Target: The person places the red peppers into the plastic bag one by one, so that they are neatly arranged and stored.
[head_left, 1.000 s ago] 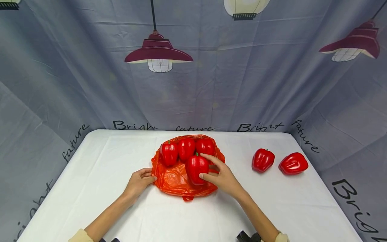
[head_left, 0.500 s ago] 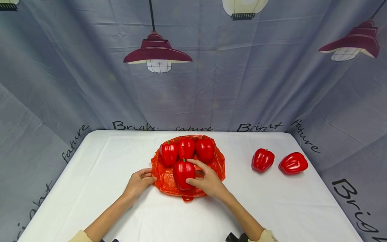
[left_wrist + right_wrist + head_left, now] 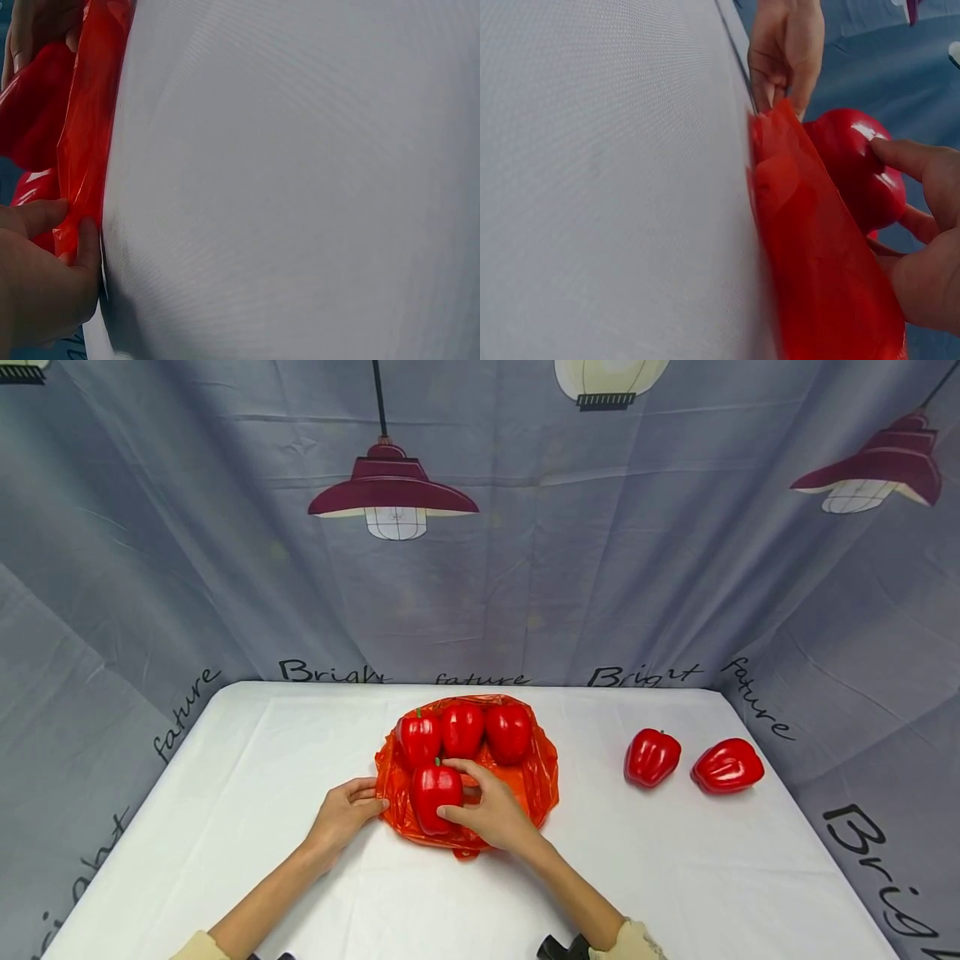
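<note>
An orange-red plastic bag (image 3: 534, 781) lies spread open on the white table. My left hand (image 3: 341, 817) pinches the bag's left edge between thumb and fingers, as the left wrist view shows at the bag's rim (image 3: 86, 142). Over the front left of the bag, my right hand (image 3: 491, 814) grips a glossy red bell pepper (image 3: 433, 797) from its right side, green stem up. In the right wrist view, thumb and fingers span this bell pepper (image 3: 855, 169) behind the bag's wall. Three more bell peppers, left (image 3: 418, 743), middle (image 3: 462, 731) and right (image 3: 508, 735), sit along the bag's back.
Two red bell peppers, one tilted (image 3: 652, 757) and one on its side (image 3: 727, 766), lie on the table (image 3: 600, 852) to the right. A grey-blue curtain (image 3: 525, 585) with printed lamps hangs behind and beside the table.
My right hand has moved left and slightly nearer with the bell pepper, from the bag's right part to its front left. The left hand stays at the bag's edge.
</note>
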Tool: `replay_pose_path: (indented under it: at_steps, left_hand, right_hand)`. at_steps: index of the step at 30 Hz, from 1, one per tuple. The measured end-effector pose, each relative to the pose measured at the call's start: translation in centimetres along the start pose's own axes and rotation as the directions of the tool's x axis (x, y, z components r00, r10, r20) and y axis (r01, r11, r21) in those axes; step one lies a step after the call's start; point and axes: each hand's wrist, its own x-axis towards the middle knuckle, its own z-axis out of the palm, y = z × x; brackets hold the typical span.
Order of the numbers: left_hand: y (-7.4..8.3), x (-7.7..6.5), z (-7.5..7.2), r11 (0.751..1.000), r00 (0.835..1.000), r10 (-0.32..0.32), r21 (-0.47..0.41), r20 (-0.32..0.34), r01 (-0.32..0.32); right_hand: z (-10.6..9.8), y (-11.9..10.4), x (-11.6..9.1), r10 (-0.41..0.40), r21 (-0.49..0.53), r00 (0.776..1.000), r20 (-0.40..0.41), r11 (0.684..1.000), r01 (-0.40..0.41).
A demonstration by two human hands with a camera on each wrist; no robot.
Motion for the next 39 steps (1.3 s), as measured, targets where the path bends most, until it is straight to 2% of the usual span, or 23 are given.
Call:
replay_pose_path:
  at_steps: [9, 30, 39]
  left_hand:
    - [-0.1, 0.0, 0.0, 1.0, 1.0, 0.005, -0.023, 0.016, -0.005]
    - [-0.2, 0.0, 0.0, 0.999, 1.0, 0.007, -0.033, 0.015, -0.007]
    - [-0.2, 0.0, 0.0, 1.0, 1.0, 0.014, -0.025, 0.008, -0.014]
  right_hand:
    - [0.8, 0.0, 0.5, 0.019, -0.067, 0.999, -0.029, 0.998, -0.021]
    - [2.2, 0.2, 1.1, 0.032, -0.044, 0.999, -0.029, 0.998, -0.034]
    - [2.4, 0.3, 1.3, 0.013, -0.088, 1.0, -0.025, 0.996, -0.015]
